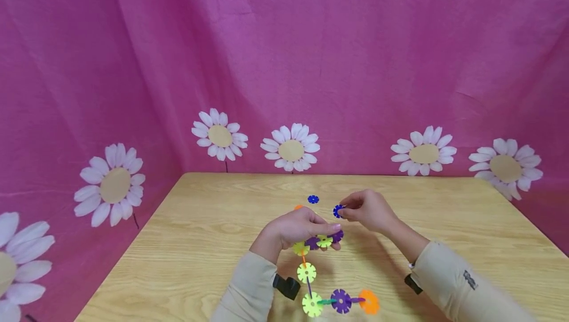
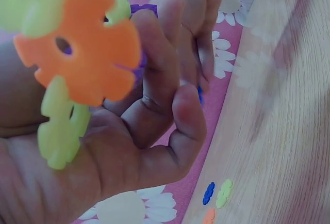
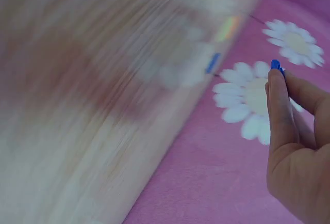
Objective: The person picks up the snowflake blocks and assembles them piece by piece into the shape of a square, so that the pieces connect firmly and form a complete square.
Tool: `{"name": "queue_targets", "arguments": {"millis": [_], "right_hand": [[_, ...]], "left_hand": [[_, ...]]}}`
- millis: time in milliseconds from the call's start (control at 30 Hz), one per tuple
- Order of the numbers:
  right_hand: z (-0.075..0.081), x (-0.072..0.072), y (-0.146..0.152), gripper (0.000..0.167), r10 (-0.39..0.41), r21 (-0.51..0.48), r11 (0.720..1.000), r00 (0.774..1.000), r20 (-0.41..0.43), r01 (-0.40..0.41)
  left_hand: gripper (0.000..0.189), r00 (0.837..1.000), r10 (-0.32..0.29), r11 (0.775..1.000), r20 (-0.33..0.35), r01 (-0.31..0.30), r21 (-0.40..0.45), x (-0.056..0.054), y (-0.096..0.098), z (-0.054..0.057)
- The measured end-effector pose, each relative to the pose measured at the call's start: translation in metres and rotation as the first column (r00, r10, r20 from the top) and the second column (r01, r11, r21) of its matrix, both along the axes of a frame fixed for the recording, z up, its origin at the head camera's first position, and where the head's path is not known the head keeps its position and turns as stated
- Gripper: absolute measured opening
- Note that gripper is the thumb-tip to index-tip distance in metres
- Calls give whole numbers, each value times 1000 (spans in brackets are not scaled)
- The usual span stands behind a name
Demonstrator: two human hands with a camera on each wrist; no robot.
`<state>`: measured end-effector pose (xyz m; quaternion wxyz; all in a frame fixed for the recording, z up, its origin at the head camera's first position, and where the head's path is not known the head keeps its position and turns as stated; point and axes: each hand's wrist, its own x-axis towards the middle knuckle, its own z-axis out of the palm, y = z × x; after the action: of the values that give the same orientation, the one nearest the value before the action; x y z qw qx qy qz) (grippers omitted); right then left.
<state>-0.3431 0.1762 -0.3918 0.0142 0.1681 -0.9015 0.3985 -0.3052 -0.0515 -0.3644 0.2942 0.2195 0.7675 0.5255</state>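
In the head view my left hand (image 1: 291, 228) grips a chain of notched plastic discs near a purple disc (image 1: 338, 236) at its upper end. From there the chain passes yellow-green and purple discs, hangs down through a yellow-green disc (image 1: 306, 272), then turns right to a purple disc (image 1: 341, 301) and an orange disc (image 1: 369, 302). An orange disc (image 2: 98, 53) of the chain looms large in the left wrist view. Thumb and fingers of my right hand (image 1: 370, 212) pinch a blue disc (image 1: 338, 211), held a little beyond the chain's purple end.
On the wooden table (image 1: 213, 223) a loose blue disc (image 1: 313, 199) lies beyond my hands. A yellow-green disc (image 2: 224, 193) and an orange disc (image 2: 209, 216) lie near it. A pink cloth (image 1: 346, 65) with white flowers stands behind the table's far edge.
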Motion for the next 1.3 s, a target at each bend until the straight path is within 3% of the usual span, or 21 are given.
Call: {"name": "queue_targets", "arguments": {"millis": [233,433,700,933,1300], "right_hand": [[11,34,9,25,-29,-178,983,993,116,50],[12,53,8,30,-10,-240,970,988,151,46],[16,68,13,34,-1,-275,960,985,172,49],[27,80,18,39,73,-343,939,981,180,-7],[34,87,17,40,134,-374,926,967,218,-43]], "left_hand": [[37,1000,4,999,-5,-3,35,1,3,-2],[36,1000,23,1000,-13,-23,10,0,2,-3],[38,999,39,999,-24,-39,-6,2,2,-2],[41,999,31,999,-23,-30,15,3,4,0],[40,999,11,1000,-39,-11,-2,3,3,0]]}}
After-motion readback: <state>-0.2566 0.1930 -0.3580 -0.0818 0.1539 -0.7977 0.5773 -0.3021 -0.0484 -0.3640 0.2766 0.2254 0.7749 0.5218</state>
